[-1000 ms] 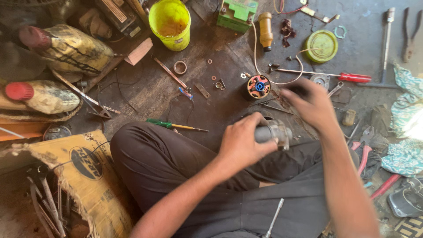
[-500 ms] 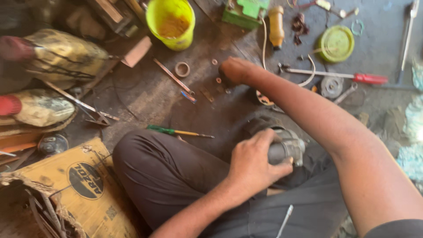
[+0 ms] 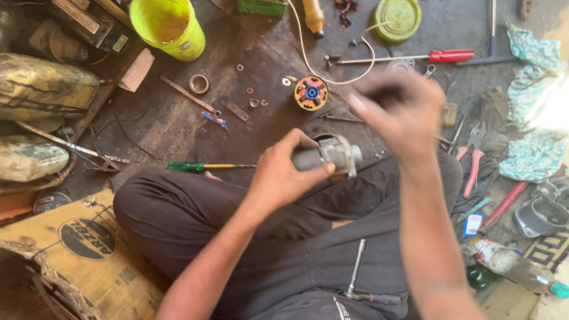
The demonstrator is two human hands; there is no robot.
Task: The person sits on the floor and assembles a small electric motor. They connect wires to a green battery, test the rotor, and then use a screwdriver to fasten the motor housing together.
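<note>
My left hand [image 3: 283, 178] grips a small grey cylindrical motor housing [image 3: 335, 155] above my crossed legs, with its open end pointing right. My right hand [image 3: 398, 112] hovers just above and to the right of the housing. It is blurred by motion and its fingers are curled. Whether it holds a small part cannot be made out. On the floor just beyond the housing lies a round orange and blue wound core [image 3: 311, 93]. Small washers [image 3: 253, 102] are scattered to the left of the core.
A green-handled screwdriver [image 3: 189, 167] lies by my left knee and a red-handled one [image 3: 450, 56] at the far right. Red-handled pliers [image 3: 474, 163], rags [image 3: 533, 154] and a bottle [image 3: 515, 266] crowd the right. A yellow-green bucket [image 3: 169, 26] stands far left, a cardboard box [image 3: 77, 249] near left, a ratchet [image 3: 355, 275] on my lap.
My right hand reached out left to the washers on the floor, then pulled back to hover over the housing. My left hand kept its grip on the housing throughout.
</note>
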